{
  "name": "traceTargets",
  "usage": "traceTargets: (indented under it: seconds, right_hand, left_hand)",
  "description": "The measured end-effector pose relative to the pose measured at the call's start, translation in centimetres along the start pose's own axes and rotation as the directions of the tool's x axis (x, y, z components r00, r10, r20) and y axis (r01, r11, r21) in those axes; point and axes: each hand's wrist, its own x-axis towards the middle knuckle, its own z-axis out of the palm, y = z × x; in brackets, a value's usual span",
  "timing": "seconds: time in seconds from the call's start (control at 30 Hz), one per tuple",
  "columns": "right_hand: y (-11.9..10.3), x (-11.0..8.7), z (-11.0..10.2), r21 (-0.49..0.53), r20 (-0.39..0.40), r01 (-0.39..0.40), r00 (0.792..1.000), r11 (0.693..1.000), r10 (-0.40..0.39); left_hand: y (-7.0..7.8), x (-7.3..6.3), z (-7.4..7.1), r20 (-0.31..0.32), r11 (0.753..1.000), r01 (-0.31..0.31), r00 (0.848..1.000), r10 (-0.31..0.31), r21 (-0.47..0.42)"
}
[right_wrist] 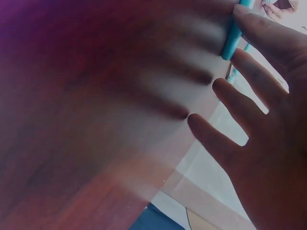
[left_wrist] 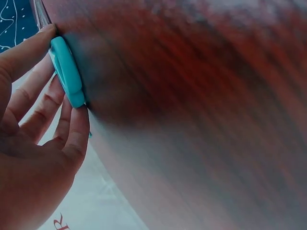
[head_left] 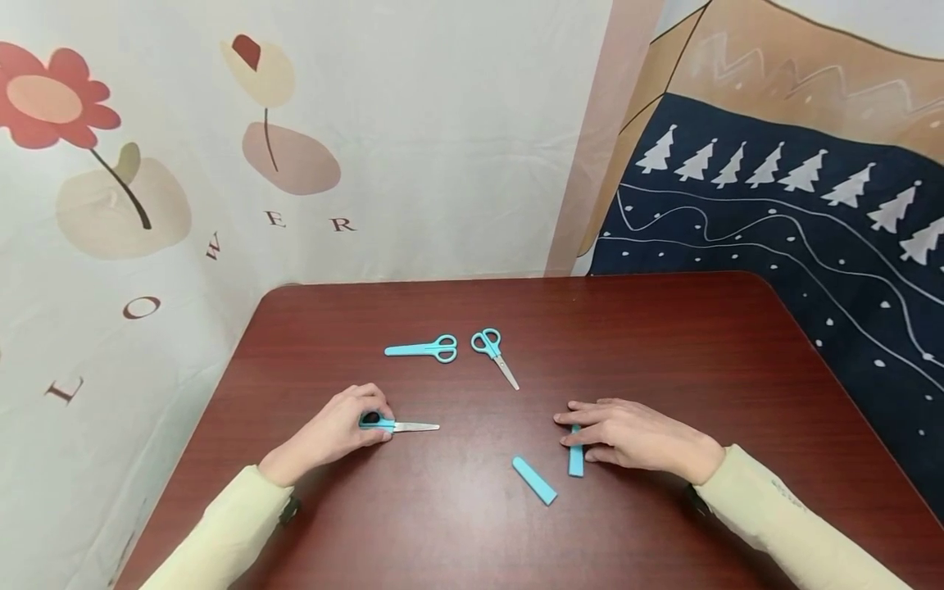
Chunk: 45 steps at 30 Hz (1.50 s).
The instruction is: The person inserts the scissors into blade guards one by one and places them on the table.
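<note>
Near the left of the table, my left hand [head_left: 339, 422] pinches the blue handles of a pair of scissors [head_left: 416, 426] between thumb and fingers. Its bare blade points right. In the left wrist view the handle [left_wrist: 69, 72] stands on edge between the fingertips. My right hand [head_left: 630, 434] is spread low over a blue blade cover [head_left: 576, 463], which its fingers partly hide. The right wrist view has the thumb touching that cover [right_wrist: 232, 40], with the other fingers fairly straight and apart. A second blade cover [head_left: 534, 481] lies slanted to the left of this hand.
Farther back on the brown table [head_left: 664, 344] lie covered scissors [head_left: 420, 350], pointing left. Beside them are uncovered scissors [head_left: 496, 356] with the blade toward the front right. A printed cloth [head_left: 442, 147] hangs behind the table, and a dark tree-patterned one [head_left: 774, 213] at the right.
</note>
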Motion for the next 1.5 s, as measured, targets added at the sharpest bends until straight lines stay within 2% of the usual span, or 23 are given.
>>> traceTargets:
  seconds: [0.33, 0.53, 0.67, 0.93, 1.17, 1.37, 1.5]
  right_hand:
    - [-0.2, -0.1, 0.2, 0.069, -0.058, -0.002, 0.998, 0.998, 0.006]
    - [-0.5, 0.2, -0.3, 0.138, -0.056, -0.098, 0.993, 0.986, 0.107]
    - [-0.6, 0.0, -0.6, 0.179, -0.083, -0.158, 0.981, 0.971, 0.175]
    - [-0.6, -0.1, -1.2, 0.264, -0.190, -0.178, 0.954, 0.948, 0.232]
    - [-1.0, 0.5, -1.2, 0.269, -0.276, -0.193, 0.923, 0.944, 0.267]
    - [-1.5, 1.1, -1.0, 0.281, -0.298, -0.223, 0.904, 0.934, 0.305]
    - [-1.7, 1.4, -0.8, 0.284, -0.339, -0.211, 0.890, 0.935, 0.304]
  left_hand:
    - [0.4, 0.2, 0.1, -0.037, 0.999, -0.044, 0.998, 0.044, 0.008]
    - [0.7, 0.1, 0.5, -0.045, 0.998, -0.054, 0.997, 0.056, 0.043]
    - [1.4, 0.2, 0.5, -0.062, 0.997, -0.056, 0.996, 0.059, 0.051]
    - [3.4, 0.7, -0.1, -0.129, 0.999, -0.024, 0.991, 0.028, 0.034]
    - [5.5, 1.3, -0.4, -0.196, 0.999, -0.048, 0.980, 0.047, -0.003]
    - [7.0, 1.7, 0.1, -0.243, 0.999, -0.048, 0.969, 0.047, 0.004]
    - [7.8, 1.9, 0.5, -0.280, 0.998, -0.056, 0.959, 0.051, -0.009]
